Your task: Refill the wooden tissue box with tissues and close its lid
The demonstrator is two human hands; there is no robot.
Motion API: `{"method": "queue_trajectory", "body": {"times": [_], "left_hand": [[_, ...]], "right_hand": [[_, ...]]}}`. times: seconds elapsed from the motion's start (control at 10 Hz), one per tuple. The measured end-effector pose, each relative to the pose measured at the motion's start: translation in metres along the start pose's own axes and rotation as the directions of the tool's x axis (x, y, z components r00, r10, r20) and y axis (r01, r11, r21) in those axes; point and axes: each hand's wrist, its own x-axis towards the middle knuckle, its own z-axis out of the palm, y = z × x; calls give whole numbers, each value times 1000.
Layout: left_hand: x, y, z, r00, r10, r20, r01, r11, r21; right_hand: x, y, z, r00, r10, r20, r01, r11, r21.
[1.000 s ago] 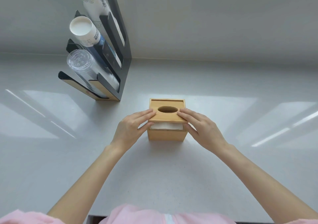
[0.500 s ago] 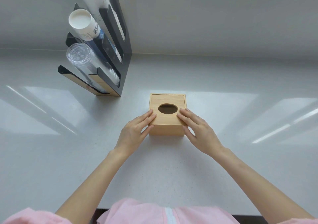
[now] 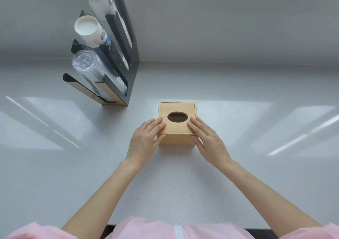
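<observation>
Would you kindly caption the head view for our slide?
Both hands, left and right, rest on the wooden tissue box, its lid closed.

Café-style service counter (image 3: 238,84): cup dispenser rack (image 3: 126,58) with disposable cups (image 3: 89,31).

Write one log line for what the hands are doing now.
left hand: resting on lid | right hand: same | tissue box: lid closed

A black cup rack (image 3: 128,58) holding stacked cups (image 3: 90,30) stands on the pale counter (image 3: 238,84).
</observation>
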Motion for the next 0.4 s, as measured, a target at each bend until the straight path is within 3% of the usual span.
{"method": "queue_trajectory", "body": {"times": [0.4], "left_hand": [[21,16,-21,995,39,93,-42,999,23]], "right_hand": [[19,-11,-17,997,-67,43,73,982,-175]]}}
